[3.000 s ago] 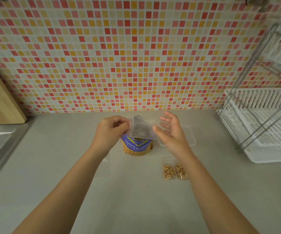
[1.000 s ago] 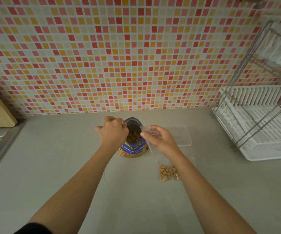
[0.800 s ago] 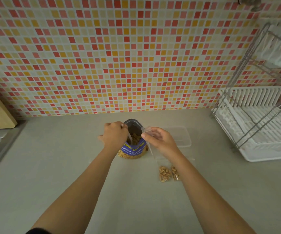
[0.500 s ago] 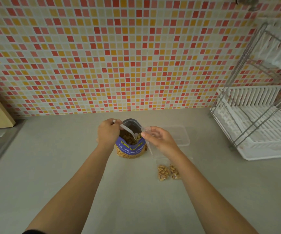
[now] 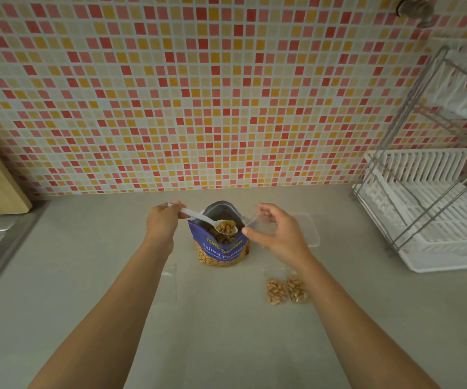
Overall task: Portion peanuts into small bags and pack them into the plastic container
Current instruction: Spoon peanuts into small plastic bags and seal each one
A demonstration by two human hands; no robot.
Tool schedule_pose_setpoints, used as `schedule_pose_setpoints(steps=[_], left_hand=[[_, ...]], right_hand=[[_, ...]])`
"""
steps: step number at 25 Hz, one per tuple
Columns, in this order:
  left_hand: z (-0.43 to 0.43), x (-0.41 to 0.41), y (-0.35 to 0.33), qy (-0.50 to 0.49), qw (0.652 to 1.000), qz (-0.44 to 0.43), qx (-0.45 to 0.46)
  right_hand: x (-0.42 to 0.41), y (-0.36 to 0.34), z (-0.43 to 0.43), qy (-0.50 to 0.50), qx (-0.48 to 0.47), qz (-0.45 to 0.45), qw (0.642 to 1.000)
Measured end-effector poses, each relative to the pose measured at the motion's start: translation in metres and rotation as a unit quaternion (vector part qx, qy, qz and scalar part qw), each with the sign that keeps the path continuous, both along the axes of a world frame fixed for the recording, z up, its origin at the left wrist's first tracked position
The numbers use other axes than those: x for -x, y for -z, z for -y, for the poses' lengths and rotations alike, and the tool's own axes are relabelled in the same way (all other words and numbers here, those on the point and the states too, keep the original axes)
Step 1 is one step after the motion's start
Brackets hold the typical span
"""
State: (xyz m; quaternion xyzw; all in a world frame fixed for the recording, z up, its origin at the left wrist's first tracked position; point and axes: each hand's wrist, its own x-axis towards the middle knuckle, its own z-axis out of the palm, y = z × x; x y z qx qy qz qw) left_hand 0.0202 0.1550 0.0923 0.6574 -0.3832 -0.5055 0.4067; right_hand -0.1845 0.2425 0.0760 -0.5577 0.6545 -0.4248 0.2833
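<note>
Left hand grasping a white spoon heaped with peanuts over the open peanut bag, right hand pinching a small clear bag beside it, two filled bags on the counter, plastic container behind the right hand

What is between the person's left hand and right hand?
In the head view, the open peanut pouch stands there; the left hand holds a white spoon of peanuts over its mouth.
</note>
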Motion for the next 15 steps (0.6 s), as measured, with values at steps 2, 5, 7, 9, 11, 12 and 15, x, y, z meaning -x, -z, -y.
schedule_pose_setpoints(steps=[2,5,7,9,11,12,15], left_hand=[[0.005,-0.007,-0.002,-0.012,1.0,-0.01,-0.011],[0.009,-0.016,-0.014,-0.015,1.0,-0.019,-0.002],[0.013,-0.019,-0.024,-0.022,0.999,-0.025,0.008],[0.014,-0.019,-0.038,-0.026,0.999,-0.035,0.018],[0.014,-0.015,-0.051,-0.015,0.999,-0.028,0.042],[0.013,-0.011,-0.056,-0.004,0.998,-0.015,0.057],[0.007,0.002,-0.074,0.045,0.987,0.059,0.142]], right_hand=[[-0.002,-0.003,0.002,-0.021,0.015,-0.118,0.993],[-0.009,-0.006,0.007,-0.024,0.009,-0.222,0.975],[-0.015,-0.007,0.01,-0.021,0.009,-0.235,0.972],[-0.021,-0.006,0.014,-0.02,0.018,-0.214,0.976],[-0.029,-0.005,0.017,-0.016,0.031,-0.14,0.99],[-0.032,-0.006,0.018,-0.011,0.036,-0.093,0.995],[-0.038,-0.008,0.022,0.009,0.034,0.01,0.999]])
